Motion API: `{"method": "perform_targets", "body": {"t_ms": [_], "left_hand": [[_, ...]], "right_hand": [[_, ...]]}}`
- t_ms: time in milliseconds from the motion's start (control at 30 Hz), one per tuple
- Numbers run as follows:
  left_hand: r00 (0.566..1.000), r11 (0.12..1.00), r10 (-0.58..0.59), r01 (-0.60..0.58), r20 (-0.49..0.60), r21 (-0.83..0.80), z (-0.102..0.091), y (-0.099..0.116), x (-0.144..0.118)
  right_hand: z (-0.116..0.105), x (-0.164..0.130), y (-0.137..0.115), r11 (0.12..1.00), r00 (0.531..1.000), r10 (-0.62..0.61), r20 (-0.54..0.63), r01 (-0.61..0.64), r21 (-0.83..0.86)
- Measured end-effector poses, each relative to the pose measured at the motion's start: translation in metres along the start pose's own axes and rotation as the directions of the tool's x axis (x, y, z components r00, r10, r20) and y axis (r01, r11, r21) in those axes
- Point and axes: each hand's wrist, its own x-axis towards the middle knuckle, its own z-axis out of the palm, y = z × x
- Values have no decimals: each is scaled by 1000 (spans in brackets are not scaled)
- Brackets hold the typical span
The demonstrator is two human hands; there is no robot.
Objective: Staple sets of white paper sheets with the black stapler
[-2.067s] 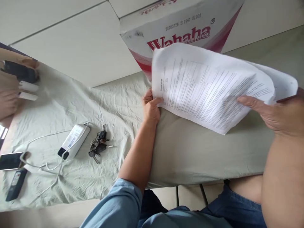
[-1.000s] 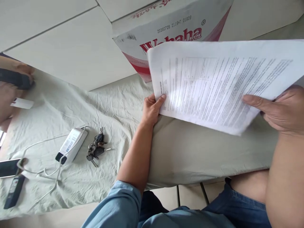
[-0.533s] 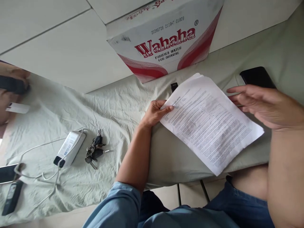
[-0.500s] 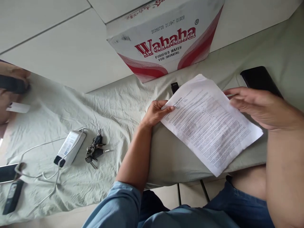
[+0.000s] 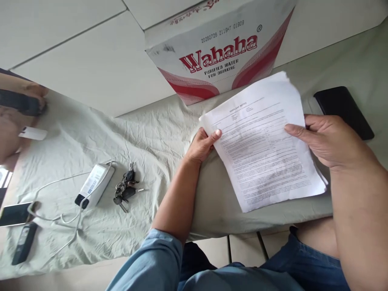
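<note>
A stack of printed paper sheets (image 5: pixel 263 153), headed with small type and slightly creased, is held up over the cloth-covered table. My left hand (image 5: pixel 203 144) pinches its left edge, thumb on top and fingers hidden underneath. On the opposite edge, my right hand (image 5: pixel 323 135) grips the sheets with the thumb across the printed face. Several page edges show at the lower right corner. Just beyond my right hand lies a flat black case (image 5: pixel 345 109), which the hand does not visibly touch.
A Wahaha water carton (image 5: pixel 218 56) stands behind the papers against white panels. Left on the green cloth (image 5: pixel 145 137) lie a bunch of keys (image 5: pixel 125 188), a white power bank (image 5: pixel 96 184) with a cable, a phone (image 5: pixel 16 214) and a black device (image 5: pixel 24 243). Another person's hand (image 5: pixel 33 95) shows at far left.
My right hand has closed on the right edge of the papers. The sheets have turned more upright and risen toward the carton, covering the small black object behind them.
</note>
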Motion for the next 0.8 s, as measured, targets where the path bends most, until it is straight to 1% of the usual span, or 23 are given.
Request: {"method": "perform_targets", "body": {"t_ms": [67, 133, 200, 267, 333, 400, 433, 500, 567, 600, 633, 700, 733, 800], "left_hand": [[1000, 1000, -11, 11, -3, 10, -1, -3, -2], [1000, 1000, -27, 27, 6, 15, -2, -5, -4], [997, 998, -55, 53, 47, 35, -4, -5, -4], [992, 994, -84, 77, 98, 75, -6, -4, -5], [985, 990, -95, 79, 142, 118, -8, -2, -6], [977, 987, -93, 66, 190, 145, -10, 2, -7], [969, 985, -99, 63, 224, 161, -10, 4, -7], [940, 974, -140, 75, 311, 212, -11, 8, -6], [905, 963, -178, 79, 387, 258, -10, 12, -6], [896, 961, -178, 70, 407, 266, -10, 13, -6], [895, 962, -169, 58, 414, 267, -9, 14, -6], [910, 961, -153, 46, 385, 272, -7, 15, -6], [920, 959, -156, 54, 360, 278, -6, 14, -6], [941, 962, -161, 83, 296, 261, -4, 12, -6]], "right_hand": [[3, 0, -2, 999, 997, 42, 59, -40, -30], [7, -1, -4, 997, 996, 69, 65, -66, -46], [11, -3, -7, 997, 995, 74, 68, -72, -33], [15, -5, -11, 997, 992, 75, 105, -74, -12], [17, -7, -15, 998, 988, 60, 141, -62, 13], [17, -7, -16, 998, 989, 29, 142, -35, 43], [17, -6, -17, 998, 992, 9, 124, -17, 57], [17, -4, -16, 998, 997, -13, 80, 8, 64], [19, -2, -16, 1000, 998, -5, 70, 3, 21], [21, -2, -17, 1000, 997, 10, 80, -9, -8], [24, -2, -18, 999, 995, 25, 98, -22, -36], [29, -3, -21, 997, 992, 41, 123, -33, -69], [30, -3, -22, 998, 992, 42, 120, -34, -61], [31, -2, -23, 999, 997, 39, 71, -38, -18]]}}
